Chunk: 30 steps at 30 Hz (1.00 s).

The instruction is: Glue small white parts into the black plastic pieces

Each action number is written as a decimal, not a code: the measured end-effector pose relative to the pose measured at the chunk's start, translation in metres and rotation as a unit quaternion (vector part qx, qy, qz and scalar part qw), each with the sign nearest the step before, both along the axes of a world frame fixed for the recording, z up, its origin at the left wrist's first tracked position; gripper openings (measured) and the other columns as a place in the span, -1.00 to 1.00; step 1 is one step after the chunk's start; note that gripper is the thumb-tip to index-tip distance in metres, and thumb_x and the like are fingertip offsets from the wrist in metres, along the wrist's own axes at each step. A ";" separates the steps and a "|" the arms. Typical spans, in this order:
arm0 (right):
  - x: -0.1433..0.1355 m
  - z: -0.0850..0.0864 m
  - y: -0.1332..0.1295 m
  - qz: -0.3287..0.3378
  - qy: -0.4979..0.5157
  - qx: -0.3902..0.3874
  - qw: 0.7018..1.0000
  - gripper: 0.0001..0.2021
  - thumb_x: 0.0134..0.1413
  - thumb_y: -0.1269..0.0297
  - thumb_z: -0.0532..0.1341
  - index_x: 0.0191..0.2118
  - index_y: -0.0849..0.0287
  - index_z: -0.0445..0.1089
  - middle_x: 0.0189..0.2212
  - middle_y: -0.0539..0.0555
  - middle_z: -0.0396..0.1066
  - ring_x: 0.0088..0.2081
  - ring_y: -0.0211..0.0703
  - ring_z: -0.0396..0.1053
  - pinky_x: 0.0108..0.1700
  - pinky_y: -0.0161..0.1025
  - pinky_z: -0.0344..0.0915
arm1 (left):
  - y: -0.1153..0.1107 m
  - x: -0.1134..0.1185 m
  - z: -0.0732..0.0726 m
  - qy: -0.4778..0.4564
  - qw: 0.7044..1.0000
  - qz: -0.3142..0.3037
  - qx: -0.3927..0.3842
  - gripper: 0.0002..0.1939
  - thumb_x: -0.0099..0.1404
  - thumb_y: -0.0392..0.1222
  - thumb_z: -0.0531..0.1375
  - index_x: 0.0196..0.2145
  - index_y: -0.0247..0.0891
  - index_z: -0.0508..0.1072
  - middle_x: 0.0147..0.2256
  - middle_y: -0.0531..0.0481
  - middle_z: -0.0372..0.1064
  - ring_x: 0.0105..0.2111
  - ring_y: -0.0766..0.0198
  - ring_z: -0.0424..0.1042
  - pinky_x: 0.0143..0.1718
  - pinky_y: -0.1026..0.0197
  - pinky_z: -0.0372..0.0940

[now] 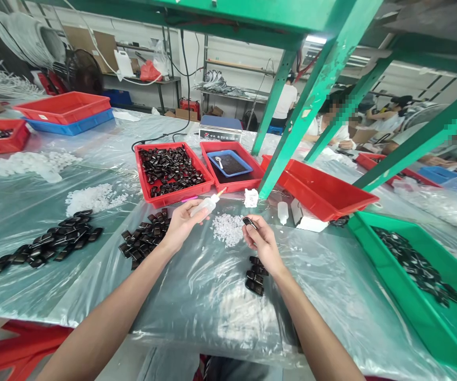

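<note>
My left hand is wrapped round a small white squeeze bottle, whose thin yellowish tip points up and to the right. Pinched in the fingers of my right hand is a small black glossy part. Between the hands, a pile of small white pieces lies on the plastic-covered table. A short column of black parts lies below my right hand. More black parts are heaped beside my left forearm.
Behind my hands stand a red tray of black parts and a red tray holding a blue tray. Green posts rise behind my right hand. A green bin stands at right; people sit beyond.
</note>
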State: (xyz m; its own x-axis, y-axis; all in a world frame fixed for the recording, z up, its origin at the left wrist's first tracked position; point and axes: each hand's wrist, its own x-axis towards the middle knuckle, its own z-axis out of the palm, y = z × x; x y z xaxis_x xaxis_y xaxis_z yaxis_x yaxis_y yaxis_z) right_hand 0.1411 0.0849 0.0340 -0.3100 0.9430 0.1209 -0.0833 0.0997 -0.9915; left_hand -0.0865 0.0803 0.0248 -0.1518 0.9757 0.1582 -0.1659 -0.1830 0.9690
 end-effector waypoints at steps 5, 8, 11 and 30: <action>0.003 -0.006 0.008 -0.038 0.000 0.000 0.999 -0.69 0.13 0.01 0.26 -0.16 0.07 0.25 -0.46 -0.07 0.27 -0.59 -0.35 0.04 -0.58 -0.33 -0.08 | 0.013 -0.006 -0.020 0.095 0.994 0.046 -0.013 -0.54 0.01 -0.05 0.44 -0.16 -0.29 0.51 -0.12 -0.15 0.55 -0.10 0.06 0.51 0.03 0.02 0.32; 0.004 -0.009 0.011 -0.032 -0.003 0.007 0.999 -0.69 0.13 0.01 0.25 -0.16 0.07 0.22 -0.45 -0.05 0.33 -0.59 -0.34 0.04 -0.58 -0.32 -0.07 | 0.018 -0.009 -0.033 0.139 0.988 0.051 -0.032 -0.54 -0.02 -0.08 0.43 -0.18 -0.29 0.45 -0.15 -0.16 0.54 -0.11 0.04 0.51 0.05 -0.05 0.31; 0.003 -0.010 0.011 -0.029 -0.008 0.015 0.999 -0.68 0.14 0.01 0.24 -0.15 0.06 0.18 -0.44 -0.03 0.37 -0.59 -0.33 0.06 -0.58 -0.32 -0.06 | 0.019 -0.010 -0.041 0.161 0.985 0.042 -0.043 -0.53 0.00 -0.12 0.40 -0.15 -0.28 0.38 -0.15 -0.17 0.53 -0.09 0.03 0.51 0.04 -0.06 0.31; 0.001 -0.012 0.005 0.004 -0.040 0.052 0.998 -0.62 0.19 -0.09 0.23 -0.15 0.07 0.15 -0.41 -0.02 0.44 -0.55 -0.29 0.17 -0.46 -0.26 0.14 | -0.023 -0.012 0.011 0.552 0.802 -0.228 -0.015 -0.88 0.20 -0.23 0.23 -0.49 -0.20 0.42 -0.51 0.07 0.40 -0.48 0.24 0.34 -0.43 0.23 0.08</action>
State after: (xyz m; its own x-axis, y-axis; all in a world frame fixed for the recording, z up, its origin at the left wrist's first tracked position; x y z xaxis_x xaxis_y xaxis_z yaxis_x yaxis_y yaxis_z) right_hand 0.1422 0.0902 0.0218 -0.3310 0.9238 0.1923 -0.0058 0.2018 -0.9794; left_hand -0.0981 0.0571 0.0361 0.4382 0.8959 -0.0735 0.7534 -0.3214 0.5737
